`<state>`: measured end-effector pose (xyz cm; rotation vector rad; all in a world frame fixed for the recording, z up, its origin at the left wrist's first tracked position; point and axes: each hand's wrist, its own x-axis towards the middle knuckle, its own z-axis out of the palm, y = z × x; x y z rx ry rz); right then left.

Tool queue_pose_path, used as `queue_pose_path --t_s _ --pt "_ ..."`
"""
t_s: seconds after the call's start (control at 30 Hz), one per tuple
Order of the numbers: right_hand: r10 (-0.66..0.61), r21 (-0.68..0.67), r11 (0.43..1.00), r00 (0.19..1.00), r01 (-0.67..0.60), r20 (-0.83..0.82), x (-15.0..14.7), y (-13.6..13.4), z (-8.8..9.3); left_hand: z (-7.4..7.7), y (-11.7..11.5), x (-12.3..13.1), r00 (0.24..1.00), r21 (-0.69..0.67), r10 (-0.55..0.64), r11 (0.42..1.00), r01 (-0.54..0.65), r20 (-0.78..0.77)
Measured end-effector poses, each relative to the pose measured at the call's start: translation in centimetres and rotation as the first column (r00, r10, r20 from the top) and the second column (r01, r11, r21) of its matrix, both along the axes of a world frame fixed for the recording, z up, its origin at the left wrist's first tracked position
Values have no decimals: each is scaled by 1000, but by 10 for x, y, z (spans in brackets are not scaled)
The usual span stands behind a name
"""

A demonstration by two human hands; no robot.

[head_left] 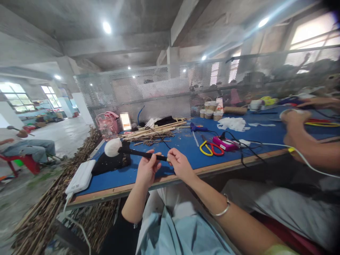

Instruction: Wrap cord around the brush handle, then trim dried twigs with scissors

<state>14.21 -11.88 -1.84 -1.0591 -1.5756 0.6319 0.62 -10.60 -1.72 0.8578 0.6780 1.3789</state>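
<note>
Both my hands hold a thin dark stick (140,153) with a white fluffy head (112,147) at its left end, over the front edge of the blue table (183,145). My left hand (147,168) is closed around the middle of the stick. My right hand (180,163) pinches its right end. The white head hangs above a dark heap (111,163) on the table.
A white power bank (81,176) with a cable lies at the table's left corner. Bamboo sticks (154,131), yellow and red scissors (211,148), a pink device (225,143) and white cloth (233,124) lie further back. A co-worker's hand (294,122) works at right. Stick bundles (53,198) cover the floor.
</note>
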Motion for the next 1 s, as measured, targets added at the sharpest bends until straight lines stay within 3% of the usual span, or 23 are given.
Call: queue_pose_path --t_s 0.07,0.17,0.27,0.4,0.47,0.53,0.6,0.63,0.7,0.8,0.9,1.0 --pt "-118 53 992 992 115 54 -8 -3 -6 -3 0 7 999 -64 24 998 -26 -35" --pt "-156 99 985 978 143 142 -16 -7 -9 -4 -1 11 996 -82 43 995 -49 -75" --pt "-71 61 996 975 59 211 -14 -8 -2 -3 -1 5 997 -94 15 995 -22 -75" --pt "76 -96 994 979 -59 189 -1 -8 15 -4 1 -7 989 -162 -136 979 125 -59" --pt "211 -233 955 972 -182 107 6 -6 21 -6 1 -11 979 -157 -200 969 192 -38" --pt "348 -358 871 937 -336 -34 11 -4 24 -7 1 -13 966 -135 -258 958 253 -21" --pt "412 -396 802 894 -447 -175 15 1 23 -6 1 -14 950 -104 -311 945 310 1" --pt "410 -387 794 883 -469 -227 16 3 21 -5 1 -14 945 -87 -325 942 326 19" --pt "367 -350 819 884 -455 -291 14 8 16 -4 1 -12 950 -61 -306 949 310 69" --pt "252 -275 900 918 -339 -305 8 13 5 -1 3 -5 976 -67 -188 978 196 109" --pt "134 -172 972 980 -159 -149 2 11 -4 -2 6 3 998 -48 -10 999 13 68" --pt "75 -52 996 994 -71 76 -2 3 -6 -5 11 9 995 53 87 995 -90 58"
